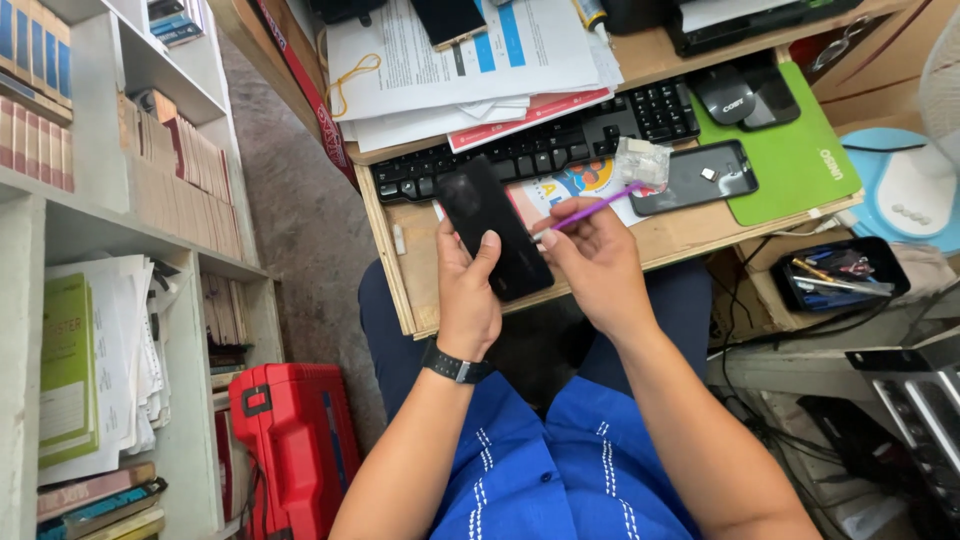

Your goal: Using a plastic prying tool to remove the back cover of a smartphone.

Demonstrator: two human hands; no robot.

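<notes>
- A red plastic toolbox (295, 440) stands on the floor at the foot of a pale shelving unit (120, 240) packed with books and papers.
- The left hand (467, 290) is closed around a glossy black slab-shaped smartphone (493, 228), thumb across its back, holding it tilted over the front edge of a wooden pull-out desk tray (400, 280).
- A black computer keyboard (530, 150) lies along the tray's rear edge, partly under a stack of white printed papers (450, 70).
- The right hand (595, 265) pinches a thin purple plastic stick (600, 207) between thumb and fingertips, just beside the phone's right edge.
- A second black phone (695, 177) lies flat near the tray's right corner, a crumpled clear plastic wrapper (642, 162) touching its left end.
- A green mouse mat (790, 150) carries a black mouse (722, 95).
</notes>
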